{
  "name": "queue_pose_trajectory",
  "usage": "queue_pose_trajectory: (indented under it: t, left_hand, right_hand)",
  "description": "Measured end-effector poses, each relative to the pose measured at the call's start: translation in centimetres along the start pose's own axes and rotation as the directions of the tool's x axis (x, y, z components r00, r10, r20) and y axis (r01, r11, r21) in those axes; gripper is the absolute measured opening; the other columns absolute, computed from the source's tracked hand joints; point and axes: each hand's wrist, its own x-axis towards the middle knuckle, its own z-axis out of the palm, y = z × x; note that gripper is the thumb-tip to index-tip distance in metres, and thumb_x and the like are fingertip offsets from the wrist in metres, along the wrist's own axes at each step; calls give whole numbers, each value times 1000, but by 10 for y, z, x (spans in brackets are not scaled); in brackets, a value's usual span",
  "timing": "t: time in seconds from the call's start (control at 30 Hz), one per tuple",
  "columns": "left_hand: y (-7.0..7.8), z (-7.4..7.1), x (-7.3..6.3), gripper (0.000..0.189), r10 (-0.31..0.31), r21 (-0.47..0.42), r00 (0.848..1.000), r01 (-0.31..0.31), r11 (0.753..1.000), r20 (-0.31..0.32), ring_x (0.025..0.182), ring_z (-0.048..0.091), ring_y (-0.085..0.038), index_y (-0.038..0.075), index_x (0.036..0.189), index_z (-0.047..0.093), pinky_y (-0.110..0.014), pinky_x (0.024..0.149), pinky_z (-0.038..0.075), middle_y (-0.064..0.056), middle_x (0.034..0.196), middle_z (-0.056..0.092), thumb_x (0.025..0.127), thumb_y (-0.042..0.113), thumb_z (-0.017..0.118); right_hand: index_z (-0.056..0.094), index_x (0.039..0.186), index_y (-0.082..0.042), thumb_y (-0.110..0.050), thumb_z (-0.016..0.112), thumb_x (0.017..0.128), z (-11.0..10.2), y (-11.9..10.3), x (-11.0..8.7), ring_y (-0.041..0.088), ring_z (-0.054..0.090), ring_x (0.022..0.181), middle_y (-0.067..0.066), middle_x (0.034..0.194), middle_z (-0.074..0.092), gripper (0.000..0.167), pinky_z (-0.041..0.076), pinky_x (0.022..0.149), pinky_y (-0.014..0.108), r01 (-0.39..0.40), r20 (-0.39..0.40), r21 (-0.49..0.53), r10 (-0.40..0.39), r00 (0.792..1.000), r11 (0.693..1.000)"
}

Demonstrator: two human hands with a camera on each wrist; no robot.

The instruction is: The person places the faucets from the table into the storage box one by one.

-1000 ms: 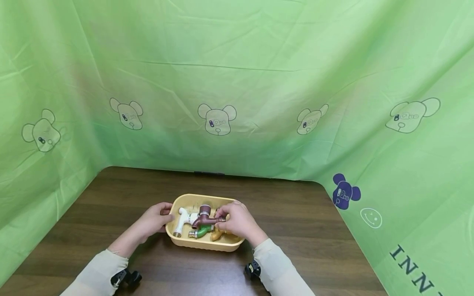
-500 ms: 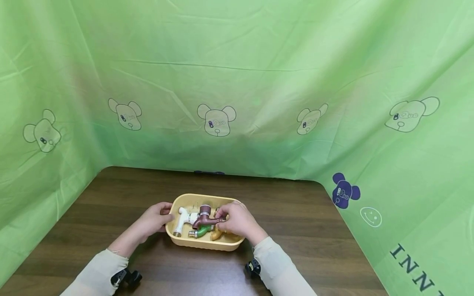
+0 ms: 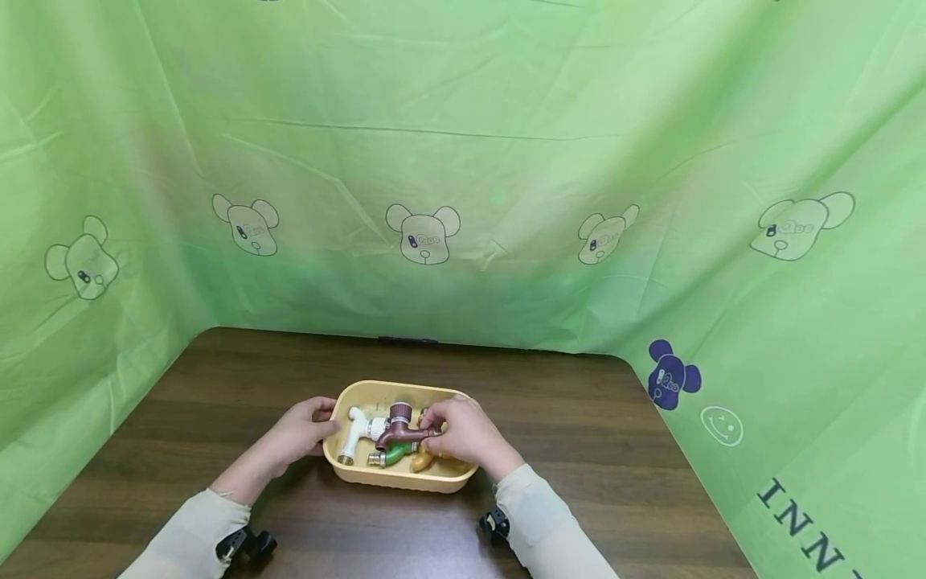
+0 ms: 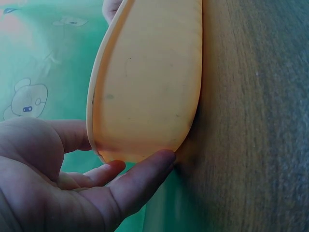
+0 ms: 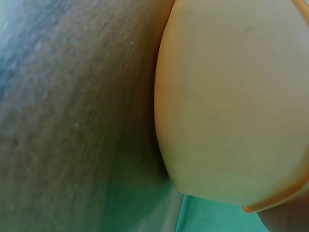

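A yellow plastic basin (image 3: 394, 480) stands on the table with several toy-coloured taps inside. My left hand (image 3: 302, 430) grips its left end, the thumb at the rim; in the left wrist view the fingers (image 4: 145, 181) lie against the end wall. Reaching over the right end, my right hand (image 3: 469, 434) pinches the outer end of a maroon tap (image 3: 398, 434), which lies on top. A white tap (image 3: 354, 438) is at the left, a green tap (image 3: 396, 454) beneath the maroon one. A gold tap (image 3: 422, 461) is partly hidden by my right hand.
The brown wooden table (image 3: 579, 450) reaches back to a green curtain (image 3: 506, 161) printed with bear heads, which encloses the back and both sides. In the right wrist view the basin wall (image 5: 231, 96) fills much of the picture and the right hand's grip is out of sight.
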Motion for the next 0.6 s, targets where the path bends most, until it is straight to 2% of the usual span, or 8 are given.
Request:
queue_pose_trajectory:
  t: [0.3,0.6]
  left_hand:
    - [-1,1,-1,48,15,10,1000,-15,1000,5,104,66,-27,-11,143,44,-44,79,63,-28,129,58,100,4,59]
    - [-1,2,-1,49,19,22,1000,-19,1000,3,104,67,-28,-11,144,44,-44,79,63,-28,129,58,100,5,59]
  right_hand:
    - [74,87,-28,-26,88,75,1,2,-1,10,55,88,-20,80,67,19,45,87,34,19,7,-1,-19,1000,1000]
    - [74,88,-27,-25,88,75,0,2,-2,18,60,90,-19,80,68,20,45,84,33,28,11,5,-28,1000,1000]
